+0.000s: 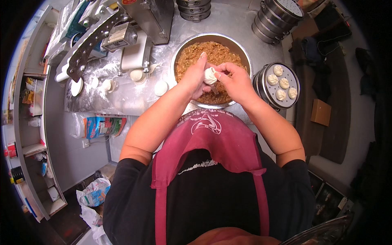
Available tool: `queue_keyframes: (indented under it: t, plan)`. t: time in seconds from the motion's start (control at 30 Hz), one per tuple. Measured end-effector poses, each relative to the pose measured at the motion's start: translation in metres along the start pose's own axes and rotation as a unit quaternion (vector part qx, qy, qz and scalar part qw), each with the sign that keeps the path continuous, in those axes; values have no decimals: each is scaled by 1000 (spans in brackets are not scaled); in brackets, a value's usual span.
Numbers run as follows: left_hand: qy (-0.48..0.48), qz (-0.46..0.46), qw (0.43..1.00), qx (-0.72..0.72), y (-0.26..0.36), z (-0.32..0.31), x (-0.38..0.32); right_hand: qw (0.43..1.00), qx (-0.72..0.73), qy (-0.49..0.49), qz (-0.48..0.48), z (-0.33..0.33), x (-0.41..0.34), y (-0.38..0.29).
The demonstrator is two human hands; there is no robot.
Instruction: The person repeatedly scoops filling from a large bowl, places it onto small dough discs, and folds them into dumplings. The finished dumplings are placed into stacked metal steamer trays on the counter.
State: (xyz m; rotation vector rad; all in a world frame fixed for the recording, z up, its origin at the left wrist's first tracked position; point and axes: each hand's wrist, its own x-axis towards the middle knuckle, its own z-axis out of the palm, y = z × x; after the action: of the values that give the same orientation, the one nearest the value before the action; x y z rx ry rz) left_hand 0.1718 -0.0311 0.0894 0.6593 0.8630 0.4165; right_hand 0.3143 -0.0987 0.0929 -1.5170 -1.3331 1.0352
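Observation:
Over a large metal bowl (251,65) of minced filling (214,49), my left hand (197,76) cups a pleated dough bun (210,76). The thumb and fingers of my right hand (234,78) pinch the gathered edge of the same bun from the right side. Something thin, partly hidden, shows below the bun between my hands. Right of the bowl stands a round metal steamer (272,98) whose perforated tray carries several pleated buns (284,83). Left of the bowl, a stack of round dough wrappers (161,88) lies on the metal table.
A dough machine with a small conveyor (134,55) stands at the back left, with more dough rounds (136,75) before it on the floured metal table (122,102). Stacked steamers stand at the back middle (194,9) and back right (275,21). Open shelves (33,150) line the far left.

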Motion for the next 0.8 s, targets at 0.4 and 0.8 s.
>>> queue_keyframes:
  t: [0.4, 0.8]
  plan:
    - [41, 49, 994, 84, 11, 5, -10, 967, -160, 79, -183, -4, -2, -14]
    - [36, 90, 981, 169, 24, 10, -19, 943, -202, 85, -251, -3, -2, -18]
